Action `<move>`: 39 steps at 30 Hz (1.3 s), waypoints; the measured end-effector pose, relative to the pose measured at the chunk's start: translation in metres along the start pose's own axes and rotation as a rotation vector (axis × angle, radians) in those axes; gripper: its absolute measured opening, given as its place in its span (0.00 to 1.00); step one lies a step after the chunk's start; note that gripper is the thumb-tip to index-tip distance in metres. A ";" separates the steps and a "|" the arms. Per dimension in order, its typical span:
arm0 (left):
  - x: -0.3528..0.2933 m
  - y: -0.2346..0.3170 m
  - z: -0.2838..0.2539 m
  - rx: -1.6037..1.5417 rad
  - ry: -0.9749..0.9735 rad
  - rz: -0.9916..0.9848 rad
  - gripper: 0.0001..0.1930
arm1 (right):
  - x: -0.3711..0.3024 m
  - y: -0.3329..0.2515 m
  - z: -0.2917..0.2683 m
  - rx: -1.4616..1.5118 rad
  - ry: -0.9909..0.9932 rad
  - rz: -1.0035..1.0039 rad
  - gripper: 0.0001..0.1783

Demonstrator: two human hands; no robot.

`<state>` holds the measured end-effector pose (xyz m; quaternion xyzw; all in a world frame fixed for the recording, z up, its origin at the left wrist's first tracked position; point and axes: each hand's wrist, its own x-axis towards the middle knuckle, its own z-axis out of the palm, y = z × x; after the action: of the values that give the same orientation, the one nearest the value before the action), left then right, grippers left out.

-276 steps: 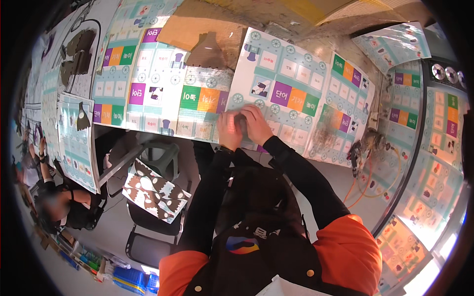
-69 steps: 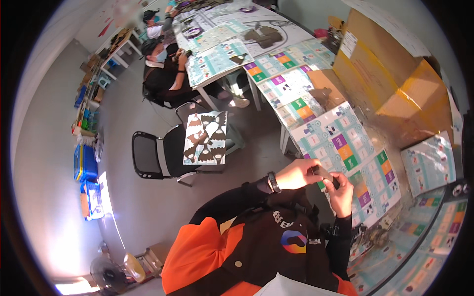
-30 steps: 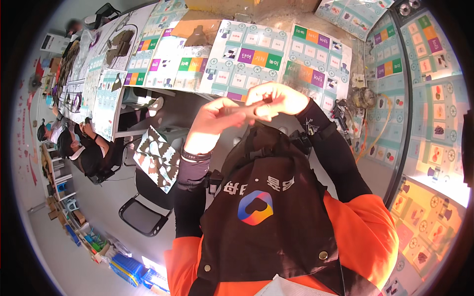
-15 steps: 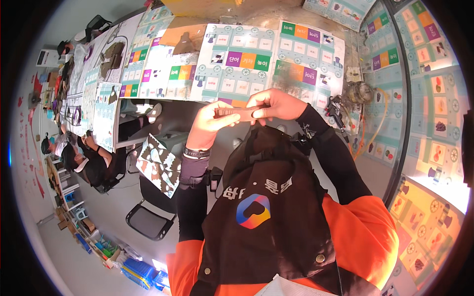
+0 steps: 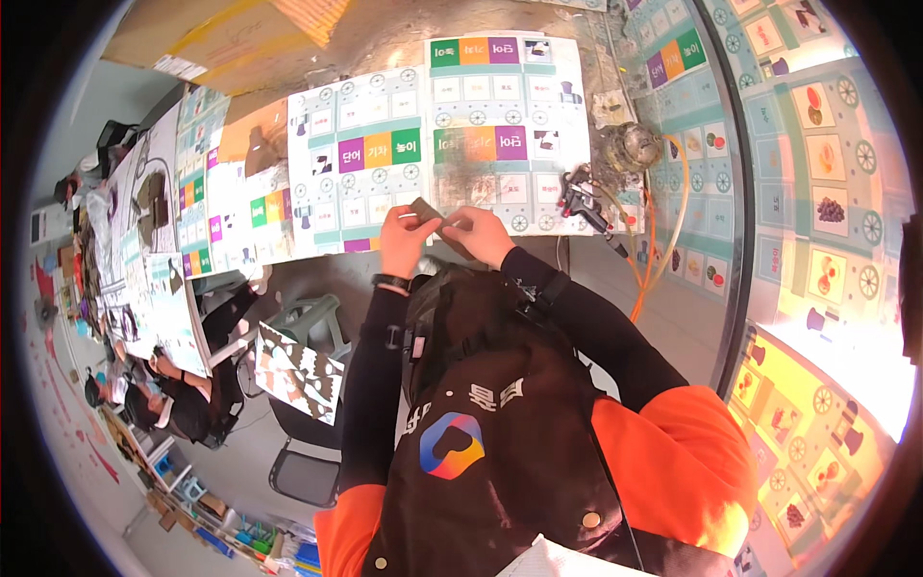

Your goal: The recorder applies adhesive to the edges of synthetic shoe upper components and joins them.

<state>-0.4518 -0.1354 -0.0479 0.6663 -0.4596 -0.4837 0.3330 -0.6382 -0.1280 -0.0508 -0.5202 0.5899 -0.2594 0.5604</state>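
Note:
A small brown strip [image 5: 424,209], perhaps leather, is pinched between both hands just past the near edge of the table. It slants down to the right, and fingers cover much of it. My left hand [image 5: 401,240] grips its left part with thumb and fingers. On the right part, my right hand [image 5: 481,234] closes with its fingertips, close to the left thumb. Under and beyond the hands lie printed sheets [image 5: 363,109] with coloured blocks and small pictures, covering the tabletop. A dark stain marks the sheet beyond my right hand.
A spray gun [image 5: 585,199] lies right of my hands, near a stained metal pot [image 5: 633,147] and an orange hose [image 5: 642,293]. Cardboard [image 5: 216,43] rests at the far left. A black chair [image 5: 304,476] and a grey stool [image 5: 312,322] stand left; another person [image 5: 183,399] sits beyond.
The view has swung, so the table and sheets appear further left. The strip has turned from nearly level to slanted, and my hands have drawn closer together.

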 end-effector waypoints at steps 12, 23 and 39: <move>0.144 -0.037 0.104 0.201 -0.145 0.072 0.19 | 0.099 0.059 -0.008 -0.162 0.446 0.291 0.20; 0.157 -0.046 0.111 0.364 -0.154 0.198 0.17 | 0.124 0.051 -0.006 -0.471 0.397 0.431 0.16; 0.159 -0.042 0.099 0.238 -0.074 0.154 0.08 | 0.140 0.067 -0.032 -0.172 0.558 0.072 0.10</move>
<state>-0.5164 -0.2692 -0.1695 0.6456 -0.5756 -0.4228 0.2706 -0.6654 -0.2420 -0.1576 -0.4530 0.7591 -0.3216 0.3393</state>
